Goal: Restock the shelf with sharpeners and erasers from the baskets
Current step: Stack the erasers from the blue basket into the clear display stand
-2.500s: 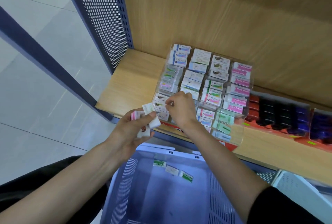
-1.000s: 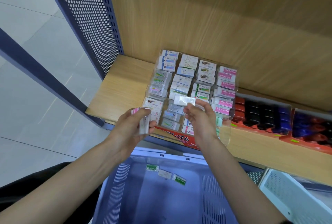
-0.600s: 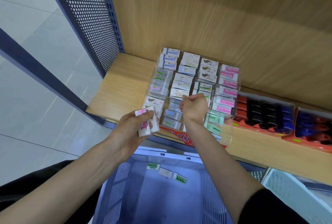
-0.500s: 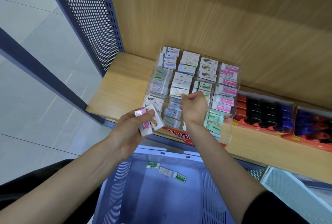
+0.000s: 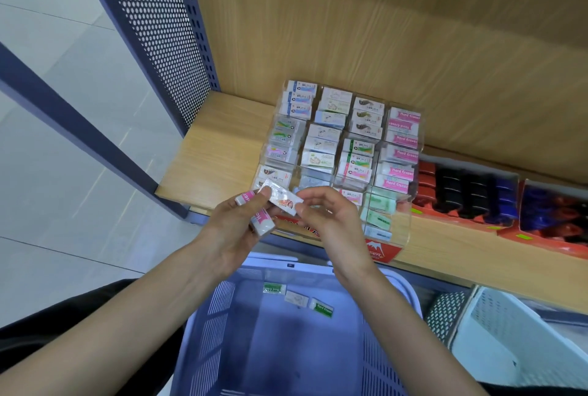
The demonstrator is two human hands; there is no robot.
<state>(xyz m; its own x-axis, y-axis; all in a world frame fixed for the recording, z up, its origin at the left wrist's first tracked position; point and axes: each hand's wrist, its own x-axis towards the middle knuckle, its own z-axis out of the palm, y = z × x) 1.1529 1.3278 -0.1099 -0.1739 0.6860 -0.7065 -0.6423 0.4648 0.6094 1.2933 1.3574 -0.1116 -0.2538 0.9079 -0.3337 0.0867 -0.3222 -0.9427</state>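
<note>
A clear acrylic display case (image 5: 403,230) on the wooden shelf (image 5: 216,147) holds rows of packaged erasers in its compartments. My left hand (image 5: 235,224) grips a pink-labelled eraser (image 5: 262,220) in front of the case. An orange-printed white eraser (image 5: 284,200) lies between both hands: my right hand (image 5: 331,220) pinches its right end while my left thumb rests on its left end. Below my arms stands a blue plastic basket (image 5: 222,306) with three loose erasers (image 5: 297,297) on its floor.
Red trays of dark and blue sharpeners (image 5: 471,195) sit on the shelf to the right of the case. A white basket (image 5: 515,338) stands at the lower right. A perforated blue metal panel (image 5: 165,30) closes the shelf's left side, with tiled floor beyond it.
My right hand has come back from the case's middle compartments and now pinches the orange-printed eraser held out by my left hand. The left hand has stayed in place.
</note>
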